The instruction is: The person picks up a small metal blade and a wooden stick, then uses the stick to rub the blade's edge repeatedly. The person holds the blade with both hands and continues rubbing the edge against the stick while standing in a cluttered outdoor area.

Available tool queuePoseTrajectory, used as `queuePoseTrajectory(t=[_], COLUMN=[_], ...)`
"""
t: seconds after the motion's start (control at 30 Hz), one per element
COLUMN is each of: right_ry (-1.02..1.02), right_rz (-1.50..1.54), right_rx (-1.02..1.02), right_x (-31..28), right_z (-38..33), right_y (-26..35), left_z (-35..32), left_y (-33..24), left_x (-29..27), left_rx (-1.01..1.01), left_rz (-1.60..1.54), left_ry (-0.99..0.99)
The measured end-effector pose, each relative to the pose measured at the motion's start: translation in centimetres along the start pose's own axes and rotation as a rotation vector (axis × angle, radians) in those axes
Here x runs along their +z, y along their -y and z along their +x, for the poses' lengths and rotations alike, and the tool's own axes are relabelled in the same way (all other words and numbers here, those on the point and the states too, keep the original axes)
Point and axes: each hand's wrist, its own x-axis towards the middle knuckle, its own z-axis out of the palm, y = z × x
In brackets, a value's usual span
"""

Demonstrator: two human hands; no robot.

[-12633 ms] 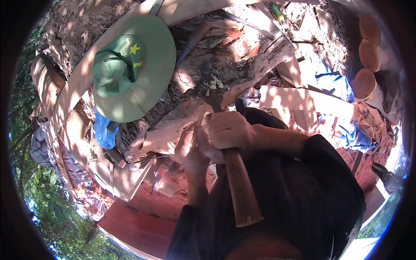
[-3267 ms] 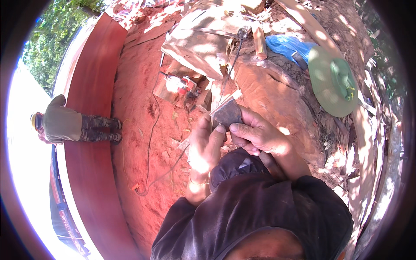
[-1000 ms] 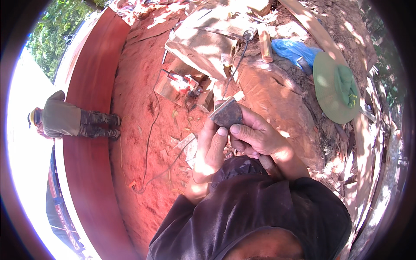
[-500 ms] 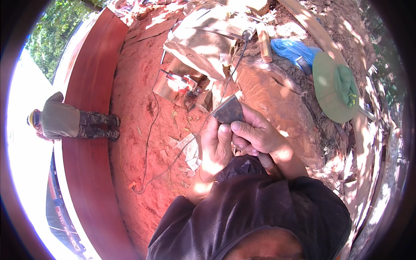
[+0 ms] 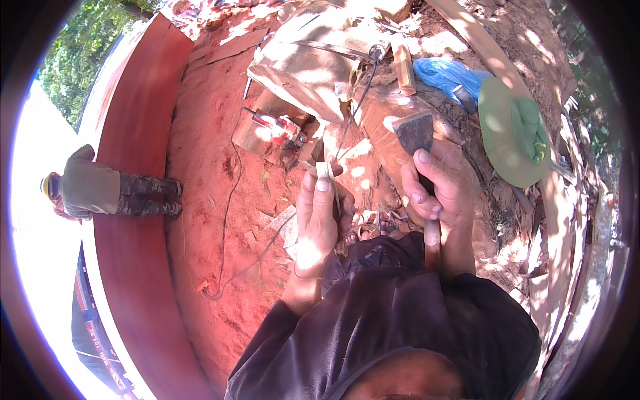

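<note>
My right hand (image 5: 443, 187) is closed round a tool with a broad, flaring dark metal blade (image 5: 415, 133), which points up and away from me. Its wooden handle (image 5: 432, 243) runs down from my fist toward my lap. To its left, my left hand (image 5: 320, 217) grips a narrow pale bar (image 5: 324, 171), its thumb lying along the bar. The bar looks like a whetstone, though my fingers cover most of it. Blade and bar are apart.
A red power tool (image 5: 283, 130) rests by wooden blocks, its cord across the reddish ground. Ahead lies a large pale timber block (image 5: 300, 83). A blue plastic bag (image 5: 447, 75) and green hat (image 5: 510, 133) are at right. At left, a person (image 5: 100, 183) is beside a long red-brown slab (image 5: 137, 267).
My hands have come apart. The right hand has moved right with the tool, its blade now upright. The left has turned, and the pale bar shows in it.
</note>
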Motion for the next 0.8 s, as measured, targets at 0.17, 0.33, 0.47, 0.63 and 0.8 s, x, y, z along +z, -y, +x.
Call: queuePoseTrajectory(t=[0.17,0.33,0.47,0.63,0.8], right_ry=[0.156,0.221,0.28,0.357,0.359], right_rz=[0.043,-0.024,-0.105,-0.11,-0.134], right_rx=[0.079,0.157,0.208,0.208,0.21], right_x=[0.7,1.0,1.3,1.8,1.9], right_z=[0.4,0.7,0.9,1.0,1.0], right_y=[-2.2,-3.0,-3.3,-3.8,-3.7], left_z=[1.7,1.8,2.1,2.3,1.7], left_y=[-0.9,-1.1,-1.3,-1.4,-1.2], left_x=[-0.3,-0.7,-1.1,-1.4,-1.5], left_rx=[-0.093,-0.09,-0.07,-0.045,0.01], left_rz=[-0.046,-0.154,-0.24,-0.198,-0.107], left_ry=[0.074,0.027,0.019,-0.009,0.023])
